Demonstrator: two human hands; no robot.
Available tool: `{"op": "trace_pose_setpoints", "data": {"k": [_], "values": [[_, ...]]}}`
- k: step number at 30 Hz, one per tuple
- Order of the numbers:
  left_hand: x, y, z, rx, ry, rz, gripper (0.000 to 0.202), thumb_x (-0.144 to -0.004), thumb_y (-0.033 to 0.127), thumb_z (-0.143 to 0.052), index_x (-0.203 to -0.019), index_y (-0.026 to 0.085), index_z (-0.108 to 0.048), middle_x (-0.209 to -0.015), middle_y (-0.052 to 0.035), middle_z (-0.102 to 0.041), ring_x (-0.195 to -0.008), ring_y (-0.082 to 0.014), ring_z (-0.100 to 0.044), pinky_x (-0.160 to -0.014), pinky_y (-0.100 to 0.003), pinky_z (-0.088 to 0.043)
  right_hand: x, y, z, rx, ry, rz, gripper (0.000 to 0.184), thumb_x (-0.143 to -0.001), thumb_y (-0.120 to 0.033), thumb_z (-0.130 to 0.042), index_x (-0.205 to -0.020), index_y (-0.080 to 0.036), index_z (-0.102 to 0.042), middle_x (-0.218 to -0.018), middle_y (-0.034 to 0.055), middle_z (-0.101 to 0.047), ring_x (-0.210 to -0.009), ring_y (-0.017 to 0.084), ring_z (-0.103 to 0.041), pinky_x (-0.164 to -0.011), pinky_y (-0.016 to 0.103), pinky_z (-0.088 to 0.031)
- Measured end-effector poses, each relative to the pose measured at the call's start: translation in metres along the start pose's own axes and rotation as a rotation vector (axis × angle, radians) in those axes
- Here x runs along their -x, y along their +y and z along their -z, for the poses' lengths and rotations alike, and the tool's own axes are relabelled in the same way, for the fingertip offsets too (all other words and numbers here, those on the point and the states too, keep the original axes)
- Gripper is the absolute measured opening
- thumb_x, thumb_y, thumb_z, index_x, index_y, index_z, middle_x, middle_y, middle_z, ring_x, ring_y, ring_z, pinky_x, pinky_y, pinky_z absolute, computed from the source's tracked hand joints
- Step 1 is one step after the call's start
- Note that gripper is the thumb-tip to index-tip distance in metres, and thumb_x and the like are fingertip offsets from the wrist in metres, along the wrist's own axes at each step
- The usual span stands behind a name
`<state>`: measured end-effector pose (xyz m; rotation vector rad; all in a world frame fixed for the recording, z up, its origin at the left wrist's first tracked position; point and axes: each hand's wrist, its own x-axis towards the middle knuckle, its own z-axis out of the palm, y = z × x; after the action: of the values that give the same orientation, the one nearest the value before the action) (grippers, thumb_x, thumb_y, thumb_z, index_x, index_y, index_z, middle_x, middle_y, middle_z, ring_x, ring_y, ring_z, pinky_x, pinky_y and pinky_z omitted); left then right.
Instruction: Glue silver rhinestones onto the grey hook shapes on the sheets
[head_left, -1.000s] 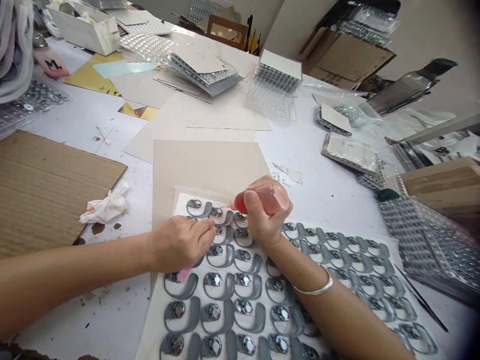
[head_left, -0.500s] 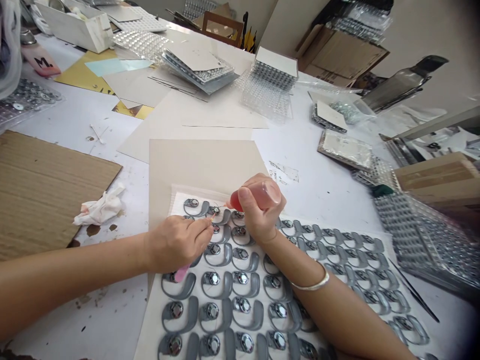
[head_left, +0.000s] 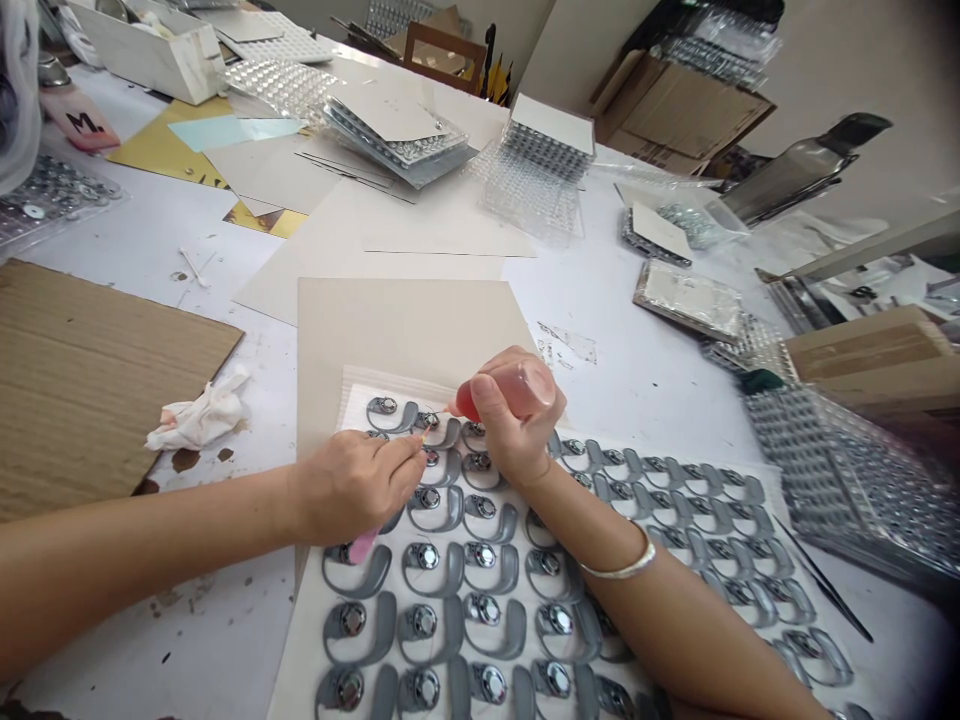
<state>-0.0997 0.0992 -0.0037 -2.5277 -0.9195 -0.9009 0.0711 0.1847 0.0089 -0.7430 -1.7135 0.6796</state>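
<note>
My right hand (head_left: 517, 425) is wrapped round a small squeeze bottle (head_left: 517, 388) of pinkish-red liquid, its nozzle pointing left and down at a part in the top row. My left hand (head_left: 364, 485) pinches a slim stick-like tool with a pink handle (head_left: 364, 546); its thin tip is close to the bottle's nozzle. Beneath both hands lies a white sheet (head_left: 358, 392) carrying rows of grey curved parts (head_left: 424, 625), each with a round shiny metal piece. My right forearm covers some of these parts.
Crumpled tissue (head_left: 199, 412) rests by a cardboard sheet (head_left: 97, 375) on the left. Black tweezers (head_left: 825, 580) lie right of the parts. Stacked trays (head_left: 551, 140) and a pink bottle marked M (head_left: 79, 115) stand farther back. Clear bagged pieces (head_left: 885, 480) sit at right.
The bottle in my right hand has shifted very slightly left. My left hand and the tool stay almost where they were.
</note>
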Motion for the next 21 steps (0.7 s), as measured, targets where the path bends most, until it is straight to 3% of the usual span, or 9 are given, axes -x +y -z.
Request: {"op": "trace_pose_setpoints", "data": {"k": [8, 21], "values": [[0.0006, 0.0005, 0.0007, -0.011, -0.016, -0.002, 0.023, -0.083, -0.003, -0.038, -0.087, 0.006, -0.059, -0.084, -0.0133, -0.071, -0.066, -0.0140, -0.068, -0.049, -0.020, -0.058, 0.0010, 0.0007, -0.0007, -0.040, -0.009, -0.007, 0.023, -0.082, -0.024, -0.063, -0.062, -0.017, -0.054, -0.061, -0.0030, -0.052, -0.047, 0.008, -0.054, -0.048, 0.026, -0.042], [0.0031, -0.0020, -0.0017, 0.107, 0.013, 0.097, 0.014, -0.083, 0.002, -0.047, -0.087, 0.007, -0.059, -0.085, -0.0105, -0.071, -0.069, -0.0166, -0.069, -0.057, -0.026, -0.061, -0.0019, -0.0016, 0.0007, 0.050, -0.017, 0.159, 0.024, -0.080, -0.018, -0.062, -0.058, -0.019, -0.053, -0.055, -0.0006, -0.054, -0.054, 0.012, -0.049, -0.051, 0.028, -0.042]]}}
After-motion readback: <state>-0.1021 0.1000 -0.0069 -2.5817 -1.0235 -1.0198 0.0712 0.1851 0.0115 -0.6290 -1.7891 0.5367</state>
